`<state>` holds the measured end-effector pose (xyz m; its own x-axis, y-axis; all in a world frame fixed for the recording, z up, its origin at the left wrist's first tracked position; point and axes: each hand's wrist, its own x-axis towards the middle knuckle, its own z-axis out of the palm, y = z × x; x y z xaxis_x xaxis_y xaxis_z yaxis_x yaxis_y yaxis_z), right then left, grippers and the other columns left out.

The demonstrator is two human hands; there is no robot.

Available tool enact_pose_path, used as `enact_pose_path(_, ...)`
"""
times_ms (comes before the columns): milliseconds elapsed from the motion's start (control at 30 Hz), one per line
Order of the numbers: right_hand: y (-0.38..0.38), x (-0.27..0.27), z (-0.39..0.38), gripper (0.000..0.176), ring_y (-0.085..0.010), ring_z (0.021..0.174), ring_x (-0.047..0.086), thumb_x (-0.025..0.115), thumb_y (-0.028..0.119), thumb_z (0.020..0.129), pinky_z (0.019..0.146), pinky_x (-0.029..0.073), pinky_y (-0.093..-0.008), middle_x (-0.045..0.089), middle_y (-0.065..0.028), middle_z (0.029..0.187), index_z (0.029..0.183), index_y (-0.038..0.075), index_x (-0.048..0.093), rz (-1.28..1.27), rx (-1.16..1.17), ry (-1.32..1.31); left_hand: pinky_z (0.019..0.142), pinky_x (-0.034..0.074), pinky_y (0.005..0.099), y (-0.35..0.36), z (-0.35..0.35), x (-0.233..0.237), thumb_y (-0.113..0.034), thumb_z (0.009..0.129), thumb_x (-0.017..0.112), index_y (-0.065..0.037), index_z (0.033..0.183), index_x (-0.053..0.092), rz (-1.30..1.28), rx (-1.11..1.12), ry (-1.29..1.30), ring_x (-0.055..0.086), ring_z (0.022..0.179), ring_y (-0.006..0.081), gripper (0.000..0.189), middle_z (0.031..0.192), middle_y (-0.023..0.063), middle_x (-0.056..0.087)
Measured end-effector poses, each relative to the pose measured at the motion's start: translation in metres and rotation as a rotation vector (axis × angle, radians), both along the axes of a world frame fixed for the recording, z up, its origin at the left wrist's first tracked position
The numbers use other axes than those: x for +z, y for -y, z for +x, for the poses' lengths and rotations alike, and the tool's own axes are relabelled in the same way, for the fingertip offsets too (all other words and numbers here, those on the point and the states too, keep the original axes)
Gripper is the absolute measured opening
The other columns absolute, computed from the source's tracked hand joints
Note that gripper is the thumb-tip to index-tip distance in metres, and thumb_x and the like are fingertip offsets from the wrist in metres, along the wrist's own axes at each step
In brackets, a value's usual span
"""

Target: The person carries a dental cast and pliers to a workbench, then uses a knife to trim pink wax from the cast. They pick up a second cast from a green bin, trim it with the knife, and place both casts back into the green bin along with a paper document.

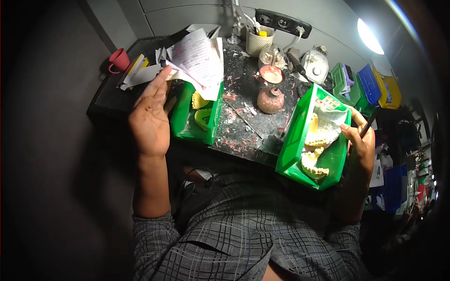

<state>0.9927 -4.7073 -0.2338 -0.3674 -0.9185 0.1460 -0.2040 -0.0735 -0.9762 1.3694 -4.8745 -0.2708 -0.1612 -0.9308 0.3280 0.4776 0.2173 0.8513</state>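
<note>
My right hand (362, 136) grips the side of a green plastic bin (293, 140) that is tilted toward me at the table's front right. Inside it lie yellowish dental casts (315, 163) and a crumpled white wrapping (333, 122). A dark slender handle (370, 122) sticks up from between the same hand's fingers. My left hand (151, 122) is open, palm showing and fingers stretched, just left of a second green bin (194, 135). That bin holds a yellow cast (199, 100) and a green one (203, 119). Handwritten papers (199, 56) lie over its far end, near my left fingertips.
Pink and white scraps litter the dark table (239, 147), where a thin metal tool (244, 121) lies. Behind are a pink-stained glass jar (270, 99), a wicker cup (259, 43) and a power strip (282, 21). A red mug (119, 60) stands back left; coloured bins (369, 84) stand right.
</note>
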Motion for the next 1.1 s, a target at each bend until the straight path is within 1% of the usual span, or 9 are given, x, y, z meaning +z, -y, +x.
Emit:
enact_pose_path(133, 0.001, 0.003, 0.018, 0.051, -0.0047, 0.066, 0.063, 0.061, 0.006, 0.084, 0.049, 0.041, -0.0145, 0.072, -0.0144, 0.097, 0.130, -0.013, 0.050, -0.081, -0.063, 0.084, 0.118, 0.029, 0.0385, 0.004, 0.004, 0.000, -0.014, 0.088, 0.048, 0.012, 0.137, 0.050, 0.004, -0.028, -0.188, 0.038, 0.142, 0.0265, 0.056, 0.146, 0.0256, 0.048)
enact_pose_path(233, -0.003, 0.008, 0.011, 0.053, -0.0039, 0.065, 0.063, 0.062, 0.008, 0.084, 0.046, 0.038, -0.0136, 0.072, -0.0159, 0.099, 0.130, -0.014, 0.050, -0.036, -0.004, 0.007, 0.115, 0.031, 0.0353, 0.001, 0.003, -0.022, -0.013, 0.088, 0.049, 0.012, 0.128, 0.059, -0.101, 0.200, 0.257, 0.052, 0.131, 0.0260, 0.048, 0.131, 0.0227, 0.062)
enact_pose_path(400, 0.000, 0.008, 0.014, 0.054, 0.0001, 0.050, 0.052, 0.064, 0.013, 0.084, 0.040, 0.031, -0.0152, 0.072, -0.0112, 0.091, 0.129, -0.013, 0.051, -0.017, 0.022, -0.033, 0.113, 0.031, 0.0346, -0.015, -0.018, -0.088, 0.003, 0.090, 0.054, 0.002, 0.154, 0.026, -0.319, 0.606, 0.261, 0.044, 0.135, 0.0268, 0.070, 0.148, 0.0206, 0.044)
enact_pose_path(533, 0.013, 0.002, 0.029, 0.054, 0.0019, 0.044, 0.046, 0.066, 0.017, 0.084, 0.037, 0.026, -0.0159, 0.073, -0.0088, 0.088, 0.127, -0.013, 0.053, -0.155, 0.007, 0.030, 0.083, 0.046, 0.0317, -0.002, -0.010, -0.122, -0.006, 0.096, 0.056, 0.007, 0.135, 0.051, -0.070, 0.472, 0.415, 0.060, 0.096, 0.0182, 0.041, 0.107, 0.0111, 0.065)
enact_pose_path(667, 0.009, 0.022, 0.044, 0.055, -0.0154, 0.091, 0.068, 0.065, 0.014, 0.082, 0.079, 0.053, -0.0242, 0.069, -0.0179, 0.110, 0.127, -0.014, 0.053, -0.100, 0.096, 0.130, 0.061, 0.045, 0.0338, -0.027, -0.031, -0.101, -0.013, 0.101, 0.055, 0.008, 0.114, 0.065, -0.149, 0.677, 0.568, 0.060, 0.066, 0.0160, 0.027, 0.072, 0.0097, 0.066)
enact_pose_path(733, 0.010, 0.032, 0.053, 0.053, -0.0213, 0.098, 0.068, 0.066, 0.011, 0.082, 0.090, 0.052, -0.0295, 0.067, -0.0201, 0.115, 0.126, -0.014, 0.054, -0.109, 0.115, 0.180, 0.067, 0.050, 0.0316, -0.047, -0.040, -0.084, -0.025, 0.104, 0.051, 0.007, 0.124, 0.061, -0.156, 0.653, 0.517, 0.065, 0.075, 0.0200, 0.039, 0.088, 0.0168, 0.070)
enact_pose_path(800, 0.027, 0.015, 0.043, 0.046, -0.0183, 0.092, 0.068, 0.067, 0.013, 0.084, 0.081, 0.054, -0.0284, 0.068, -0.0164, 0.110, 0.124, -0.008, 0.058, -0.247, 0.024, -0.596, 0.079, 0.052, 0.0378, -0.053, -0.038, -0.088, -0.026, 0.105, 0.048, 0.003, 0.126, 0.061, -0.092, 0.603, 0.570, 0.069, 0.091, 0.0301, 0.039, 0.101, 0.0223, 0.070)
enact_pose_path(933, 0.068, 0.050, 0.121, 0.026, -0.0113, 0.073, 0.065, 0.068, 0.019, 0.087, 0.057, 0.049, -0.0284, 0.067, -0.0101, 0.087, 0.103, -0.002, 0.066, -0.139, 0.221, 0.321, 0.082, 0.051, 0.0421, -0.046, -0.031, -0.113, -0.023, 0.100, 0.051, 0.003, 0.122, 0.061, -0.126, 0.590, 0.645, 0.066, 0.093, 0.0338, 0.035, 0.103, 0.0234, 0.067)
enact_pose_path(1100, 0.141, 0.054, 0.154, 0.024, -0.0151, 0.055, 0.061, 0.064, 0.020, 0.087, 0.050, 0.047, -0.0329, 0.067, -0.0105, 0.066, 0.083, -0.003, 0.064, 0.084, 0.357, -0.407, 0.085, 0.048, 0.0475, -0.033, 0.005, -0.154, -0.019, 0.095, 0.056, 0.004, 0.116, 0.061, -0.405, 0.928, 0.998, 0.064, 0.096, 0.0385, 0.031, 0.105, 0.0248, 0.065)
